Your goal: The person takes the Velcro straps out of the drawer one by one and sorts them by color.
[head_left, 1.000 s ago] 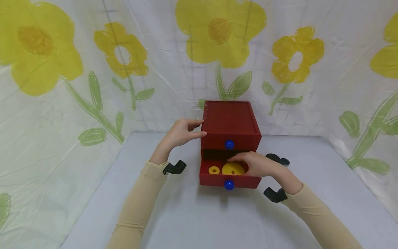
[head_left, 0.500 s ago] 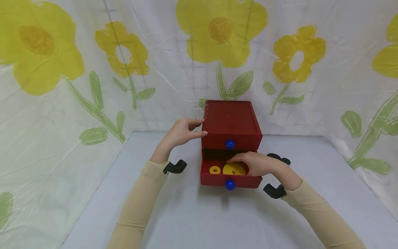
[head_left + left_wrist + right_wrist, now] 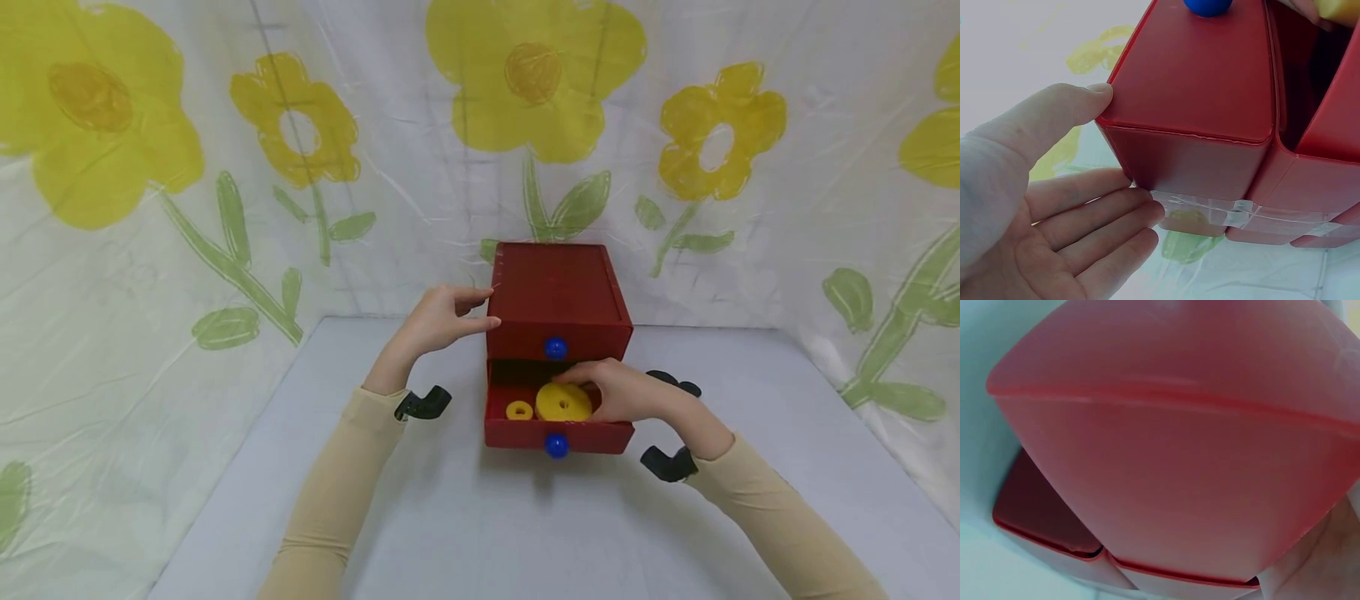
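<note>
A small red chest of drawers (image 3: 555,283) stands at the back of the table, its lower drawer (image 3: 517,433) pulled out. Inside lie a small yellow ring (image 3: 512,412) and a large yellow disc (image 3: 551,398) with a small centre hole. My right hand (image 3: 622,392) reaches into the drawer and holds the large disc between thumb and fingers, its near face tilted up. My left hand (image 3: 435,321) rests at the chest's left side. In the left wrist view, its thumb (image 3: 1094,99) touches the front corner while the straightened fingers meet the side. The right wrist view shows mostly the drawer's red outside.
Blue knobs sit on the upper drawer (image 3: 556,348) and on the lower drawer's front. Clear tape (image 3: 1204,205) runs along the chest's side. Behind the white table (image 3: 480,525) hangs a flower-printed curtain (image 3: 405,167).
My right hand has lifted slightly, and the large disc has come up and tilted with it. My left hand and the chest stay in place.
</note>
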Motion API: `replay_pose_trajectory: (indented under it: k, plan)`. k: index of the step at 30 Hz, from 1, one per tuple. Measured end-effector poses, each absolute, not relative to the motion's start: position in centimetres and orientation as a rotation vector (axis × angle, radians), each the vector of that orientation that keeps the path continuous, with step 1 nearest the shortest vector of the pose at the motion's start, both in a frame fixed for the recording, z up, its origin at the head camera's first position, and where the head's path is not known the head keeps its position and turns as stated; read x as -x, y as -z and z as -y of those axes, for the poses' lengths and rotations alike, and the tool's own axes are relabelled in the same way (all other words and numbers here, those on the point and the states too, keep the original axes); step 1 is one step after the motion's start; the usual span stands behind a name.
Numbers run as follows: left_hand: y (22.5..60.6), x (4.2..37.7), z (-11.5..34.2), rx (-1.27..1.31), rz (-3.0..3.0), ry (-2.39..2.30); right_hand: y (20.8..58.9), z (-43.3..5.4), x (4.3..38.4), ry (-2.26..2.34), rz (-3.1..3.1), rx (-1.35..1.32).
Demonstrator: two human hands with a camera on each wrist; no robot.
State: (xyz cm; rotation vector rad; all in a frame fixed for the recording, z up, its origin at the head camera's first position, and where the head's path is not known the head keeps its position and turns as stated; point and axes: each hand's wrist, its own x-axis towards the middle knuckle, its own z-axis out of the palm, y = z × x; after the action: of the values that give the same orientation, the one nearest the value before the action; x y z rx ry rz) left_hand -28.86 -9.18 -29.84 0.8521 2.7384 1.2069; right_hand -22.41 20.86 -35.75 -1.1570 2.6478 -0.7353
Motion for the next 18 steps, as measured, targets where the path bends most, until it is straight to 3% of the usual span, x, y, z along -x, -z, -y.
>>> replay_pose_trajectory:
  k: [18]
  plan:
    - [29.9, 28.8, 9.2, -0.837, -2.735, -1.21, 34.6, -22.5, 21.4, 0.972, -2.677, 0.912]
